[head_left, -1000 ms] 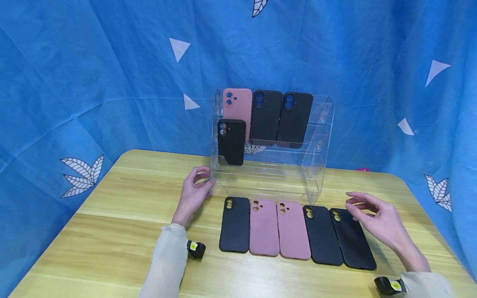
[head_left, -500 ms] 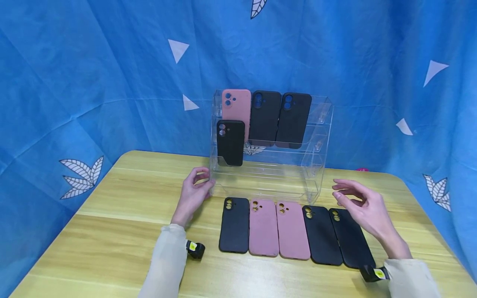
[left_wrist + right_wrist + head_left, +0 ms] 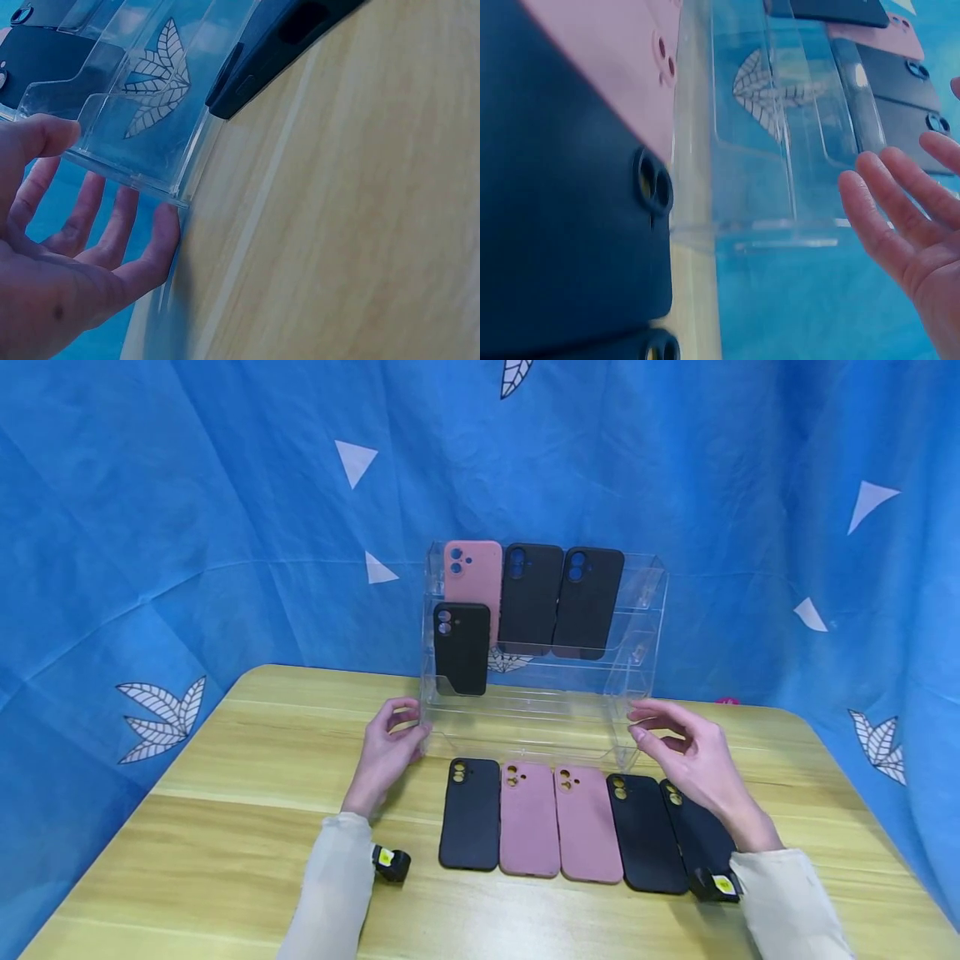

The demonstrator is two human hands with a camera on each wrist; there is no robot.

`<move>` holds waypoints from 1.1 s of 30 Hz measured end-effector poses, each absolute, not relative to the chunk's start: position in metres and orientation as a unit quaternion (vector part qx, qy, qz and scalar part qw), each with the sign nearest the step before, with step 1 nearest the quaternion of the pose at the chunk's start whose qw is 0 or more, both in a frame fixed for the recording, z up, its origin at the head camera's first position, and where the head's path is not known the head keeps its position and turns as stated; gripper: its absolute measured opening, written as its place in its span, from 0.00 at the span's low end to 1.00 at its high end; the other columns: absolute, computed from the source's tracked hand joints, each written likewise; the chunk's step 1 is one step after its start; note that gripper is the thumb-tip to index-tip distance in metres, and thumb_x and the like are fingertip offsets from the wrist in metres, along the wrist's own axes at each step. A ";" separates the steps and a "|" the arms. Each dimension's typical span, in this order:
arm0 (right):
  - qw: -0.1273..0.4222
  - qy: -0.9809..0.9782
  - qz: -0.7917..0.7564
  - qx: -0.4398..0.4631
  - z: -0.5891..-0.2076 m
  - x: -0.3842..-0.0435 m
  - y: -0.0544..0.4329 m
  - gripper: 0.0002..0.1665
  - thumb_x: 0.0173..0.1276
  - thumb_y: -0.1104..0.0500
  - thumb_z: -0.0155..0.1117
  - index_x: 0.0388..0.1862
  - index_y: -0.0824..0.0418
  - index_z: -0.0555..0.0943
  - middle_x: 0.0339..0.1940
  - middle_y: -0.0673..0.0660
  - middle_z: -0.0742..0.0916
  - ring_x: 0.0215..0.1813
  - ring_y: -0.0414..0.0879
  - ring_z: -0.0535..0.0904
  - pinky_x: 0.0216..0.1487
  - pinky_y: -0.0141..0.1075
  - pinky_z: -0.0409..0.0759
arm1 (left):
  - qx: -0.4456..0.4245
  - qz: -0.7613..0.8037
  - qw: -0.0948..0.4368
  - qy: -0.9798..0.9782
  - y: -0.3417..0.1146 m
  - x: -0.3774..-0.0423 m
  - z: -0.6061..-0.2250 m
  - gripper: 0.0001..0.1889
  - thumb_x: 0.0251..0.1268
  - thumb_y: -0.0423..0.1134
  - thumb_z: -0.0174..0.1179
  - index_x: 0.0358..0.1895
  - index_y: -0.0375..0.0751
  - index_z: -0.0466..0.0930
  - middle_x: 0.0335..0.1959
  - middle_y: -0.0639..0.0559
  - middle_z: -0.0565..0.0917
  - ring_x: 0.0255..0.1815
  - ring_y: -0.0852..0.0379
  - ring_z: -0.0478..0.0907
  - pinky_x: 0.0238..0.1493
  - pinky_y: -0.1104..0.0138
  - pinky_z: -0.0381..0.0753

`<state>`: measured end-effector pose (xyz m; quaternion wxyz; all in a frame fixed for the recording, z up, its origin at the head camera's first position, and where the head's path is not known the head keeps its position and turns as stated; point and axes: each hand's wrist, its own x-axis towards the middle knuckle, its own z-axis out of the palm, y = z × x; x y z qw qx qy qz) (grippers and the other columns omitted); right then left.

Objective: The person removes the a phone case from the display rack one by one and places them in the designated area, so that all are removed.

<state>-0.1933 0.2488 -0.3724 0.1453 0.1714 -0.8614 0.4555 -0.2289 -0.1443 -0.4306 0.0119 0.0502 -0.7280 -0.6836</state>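
A clear tiered display stand [image 3: 636,652] stands on the table. My left hand [image 3: 387,747] holds its left side; in the left wrist view the thumb lies at the front edge and the fingers along the outer face. Beside the stand's lower right corner is my right hand [image 3: 686,752], fingers loosely bent and holding nothing; whether it touches the stand I cannot tell. The top tier bears a pink phone case [image 3: 474,568] and two black phone cases [image 3: 531,597]. Below, a black phone case [image 3: 461,647] leans at the left, partly covering the pink one.
In front of the stand lies a row of phone cases: a black case [image 3: 469,814], two pink cases [image 3: 529,818] and two more black cases [image 3: 647,835]. The right forearm partly covers the rightmost one. A blue curtain [image 3: 225,510] hangs behind the wooden table [image 3: 225,827].
My right hand has moved left and away from me, from above the rightmost black case to the stand's right side. The left hand stays at the stand.
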 end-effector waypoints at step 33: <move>0.140 -0.825 0.513 0.192 -0.350 -0.254 0.152 0.25 0.74 0.50 0.65 0.68 0.53 0.78 0.51 0.54 0.88 0.53 0.47 0.86 0.52 0.38 0.86 | 0.063 -0.694 -0.013 -0.717 -0.146 -0.231 -0.428 0.23 0.68 0.32 0.62 0.64 0.47 0.72 0.66 0.42 0.75 0.52 0.51 0.81 0.45 0.61 0.85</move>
